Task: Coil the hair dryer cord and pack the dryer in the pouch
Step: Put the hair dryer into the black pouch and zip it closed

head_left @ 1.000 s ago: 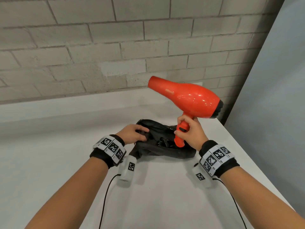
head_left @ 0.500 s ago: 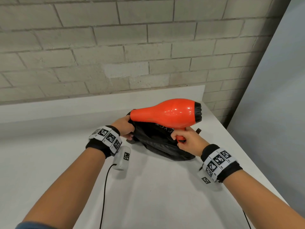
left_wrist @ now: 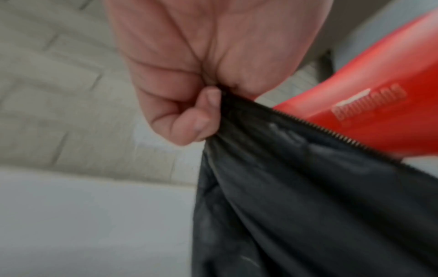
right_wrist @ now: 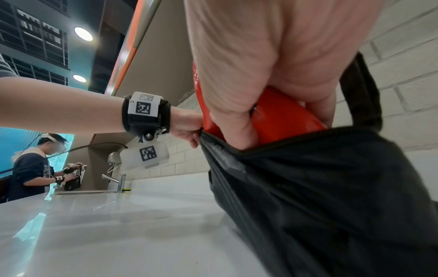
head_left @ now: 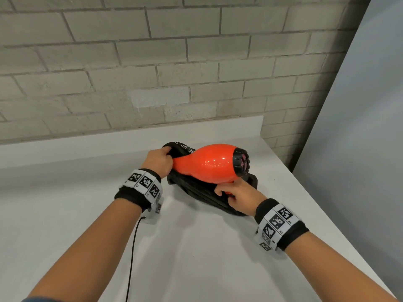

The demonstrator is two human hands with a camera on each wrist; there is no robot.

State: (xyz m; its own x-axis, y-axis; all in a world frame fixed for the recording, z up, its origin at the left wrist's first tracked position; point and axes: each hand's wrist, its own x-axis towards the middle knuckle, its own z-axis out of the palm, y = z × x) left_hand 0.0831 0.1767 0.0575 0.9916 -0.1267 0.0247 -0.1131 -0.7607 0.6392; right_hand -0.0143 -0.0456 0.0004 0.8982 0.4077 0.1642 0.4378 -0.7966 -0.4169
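A glossy red hair dryer [head_left: 209, 164] lies on its side across the open mouth of a black zip pouch [head_left: 202, 192], nozzle to the left, black rear grille to the right. My right hand [head_left: 236, 194] grips its handle, which dips into the pouch [right_wrist: 308, 196]. My left hand [head_left: 160, 161] pinches the pouch's left zipper edge [left_wrist: 237, 112] and holds it up. The dryer's body [left_wrist: 369, 112] shows just behind that edge. The cord is hidden inside the pouch.
The pouch sits near the back right corner of a white counter [head_left: 196, 258], against a brick wall [head_left: 152, 73]. A thin black cable [head_left: 130, 258] runs from my left wrist camera. Far left stand a sink tap [right_wrist: 118, 182] and another person [right_wrist: 31, 168].
The dryer has come down from upright in the air, tipped onto its side and sunk handle-first into the pouch. My left hand has shifted to the pouch's far left edge.
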